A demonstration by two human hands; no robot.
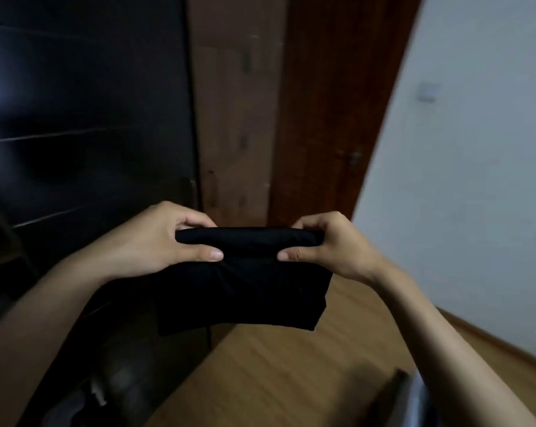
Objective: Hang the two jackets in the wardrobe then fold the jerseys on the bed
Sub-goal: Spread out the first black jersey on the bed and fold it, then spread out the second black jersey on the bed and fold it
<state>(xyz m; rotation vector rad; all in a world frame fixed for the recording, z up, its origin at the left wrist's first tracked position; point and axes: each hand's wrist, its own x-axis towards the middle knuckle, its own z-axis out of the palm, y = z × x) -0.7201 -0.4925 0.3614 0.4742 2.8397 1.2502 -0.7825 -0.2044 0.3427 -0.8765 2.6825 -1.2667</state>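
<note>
Folded black jersey (245, 278) held midair: left hand (155, 241) and right hand (328, 245) fingers (199, 221) curled over its top fold, thumbs pinching front.

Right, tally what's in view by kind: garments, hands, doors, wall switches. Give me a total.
Garments: 1, a black folded garment held up in the air
Hands: 2, left hand and right hand, each with a grip on its top edge
Doors: 1, a reddish-brown door
Wall switches: 1, a switch on the pale wall
Total: 5
</note>
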